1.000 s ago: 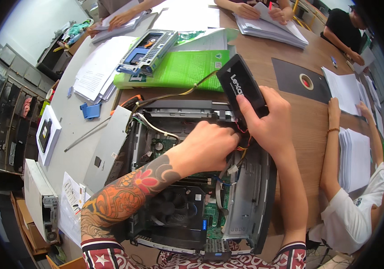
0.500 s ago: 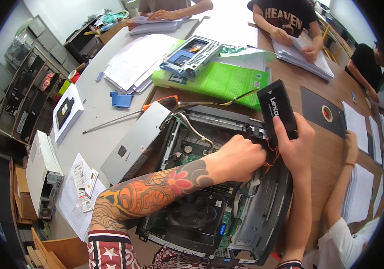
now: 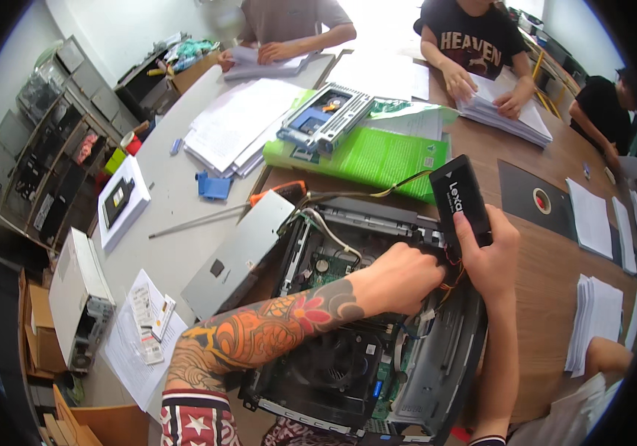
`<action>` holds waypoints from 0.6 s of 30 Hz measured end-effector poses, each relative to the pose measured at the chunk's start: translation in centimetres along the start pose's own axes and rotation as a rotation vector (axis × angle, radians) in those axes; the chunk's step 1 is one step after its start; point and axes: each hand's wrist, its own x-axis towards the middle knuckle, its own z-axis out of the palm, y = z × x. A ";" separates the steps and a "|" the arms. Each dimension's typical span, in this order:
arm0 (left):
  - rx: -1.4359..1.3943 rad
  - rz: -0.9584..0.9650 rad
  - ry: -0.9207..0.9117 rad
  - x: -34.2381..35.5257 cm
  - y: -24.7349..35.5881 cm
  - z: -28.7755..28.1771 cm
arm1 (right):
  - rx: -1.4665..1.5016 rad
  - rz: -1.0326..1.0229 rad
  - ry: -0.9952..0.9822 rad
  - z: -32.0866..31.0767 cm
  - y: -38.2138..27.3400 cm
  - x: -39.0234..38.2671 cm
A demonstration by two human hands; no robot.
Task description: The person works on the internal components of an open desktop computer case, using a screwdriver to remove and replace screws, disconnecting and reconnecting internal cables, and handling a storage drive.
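Right grip point(image 3: 492, 249) clamped on the black drive point(image 3: 464, 192), thumb across its face; drive at the far right corner of the open chassis point(image 3: 437, 372). Left grip point(image 3: 402, 276) curled down beside the orange wires point(image 3: 449, 285); fingertips out of sight, so cannot tell whether they pinch anything. Change over the last second: mostly the view, which has swung. Both grips keep their stance; drive remains outside the chassis, so no visible advance there. At right, a co-worker's arm point(image 3: 607, 354) has drawn back to the near edge of the paper stack point(image 3: 593, 320). Unclear: the cable point(image 3: 367, 195), its right end lost behind the drive, joined or not. Chassis interior partly covered by the left forearm point(image 3: 281, 327). Co-worker mostly cut off at right.
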 end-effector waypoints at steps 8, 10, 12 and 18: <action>0.005 0.007 -0.054 0.2 0.2 -0.4 | 0.039 -0.019 0.010 0.0 -0.1 0.0; 0.014 -0.002 -0.050 0.0 0.1 -0.3 | 0.027 -0.022 -0.002 0.1 -0.3 0.0; 0.029 0.016 -0.055 0.2 0.2 -0.4 | -0.023 -0.008 -0.004 -0.4 -0.4 0.1; 0.077 0.049 0.028 -0.4 0.3 -0.3 | -0.002 0.000 -0.017 -0.6 -0.3 0.2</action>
